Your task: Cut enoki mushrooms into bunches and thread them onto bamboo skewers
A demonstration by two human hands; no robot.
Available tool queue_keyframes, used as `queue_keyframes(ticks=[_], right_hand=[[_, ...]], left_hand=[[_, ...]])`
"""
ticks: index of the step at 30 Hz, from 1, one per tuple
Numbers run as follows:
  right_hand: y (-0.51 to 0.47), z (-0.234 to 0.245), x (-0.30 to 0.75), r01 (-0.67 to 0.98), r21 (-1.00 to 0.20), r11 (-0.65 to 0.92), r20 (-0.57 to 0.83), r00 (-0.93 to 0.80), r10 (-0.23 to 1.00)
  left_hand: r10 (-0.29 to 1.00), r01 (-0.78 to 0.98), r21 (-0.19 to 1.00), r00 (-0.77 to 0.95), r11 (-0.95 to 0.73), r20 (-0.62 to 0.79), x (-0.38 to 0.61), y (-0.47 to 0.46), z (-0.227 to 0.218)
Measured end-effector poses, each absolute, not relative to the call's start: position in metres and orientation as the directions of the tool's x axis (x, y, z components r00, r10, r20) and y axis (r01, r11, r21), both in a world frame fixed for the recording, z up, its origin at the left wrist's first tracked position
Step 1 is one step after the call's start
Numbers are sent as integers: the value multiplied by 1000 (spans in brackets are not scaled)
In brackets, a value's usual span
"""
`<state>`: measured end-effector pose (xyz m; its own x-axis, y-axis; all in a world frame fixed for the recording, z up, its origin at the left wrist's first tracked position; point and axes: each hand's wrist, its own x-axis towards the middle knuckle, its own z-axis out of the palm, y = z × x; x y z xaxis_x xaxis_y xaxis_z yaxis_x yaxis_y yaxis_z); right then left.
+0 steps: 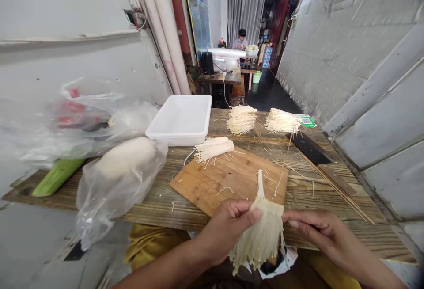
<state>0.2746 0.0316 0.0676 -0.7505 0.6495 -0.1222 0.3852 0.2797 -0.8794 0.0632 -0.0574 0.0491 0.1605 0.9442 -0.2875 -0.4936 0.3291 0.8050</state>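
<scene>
A flat bunch of enoki mushrooms (261,236) is pinched at its cut end by my left hand (228,227), its caps hanging down toward my lap. My right hand (314,231) is at the right side of this bunch, thumb and forefinger closed at its edge. Whatever lies between those fingers is too small to make out. Just beyond the bunch, a few thin strands lie on the wooden cutting board (195,187). A second enoki bunch (215,147) rests at the board's far left corner.
At the back are a white plastic tray (180,136) and two enoki piles (241,119) (281,121). Bamboo skewers (341,192) and a cleaver (311,150) lie right. Plastic bags (122,161) and a green vegetable (58,176) lie left. A person (241,39) sits far back.
</scene>
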Motion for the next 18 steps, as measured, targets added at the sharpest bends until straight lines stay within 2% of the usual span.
queue_keyframes(ticks=[3,5,8,12,14,18], right_hand=[[30,68,275,363,-884,294,-89,-749,656],[30,68,274,338,-880,334,-39,-752,658],[29,68,271,276,-870,409,58,-766,640],[29,67,266,156,-868,471,181,-785,592],[28,66,264,126,-867,482,202,-795,571],[27,65,264,98,-857,506,209,-832,514]], left_hand=[[972,-450,864,41,225,-232,67,-59,49],[985,-358,925,-61,127,-159,68,-61,50],[987,-147,988,-161,-48,24,67,-64,52],[947,4,964,-191,-264,260,59,-63,55],[934,-1,951,-187,-311,305,55,-63,55],[941,8,957,-177,-291,288,47,-66,56]])
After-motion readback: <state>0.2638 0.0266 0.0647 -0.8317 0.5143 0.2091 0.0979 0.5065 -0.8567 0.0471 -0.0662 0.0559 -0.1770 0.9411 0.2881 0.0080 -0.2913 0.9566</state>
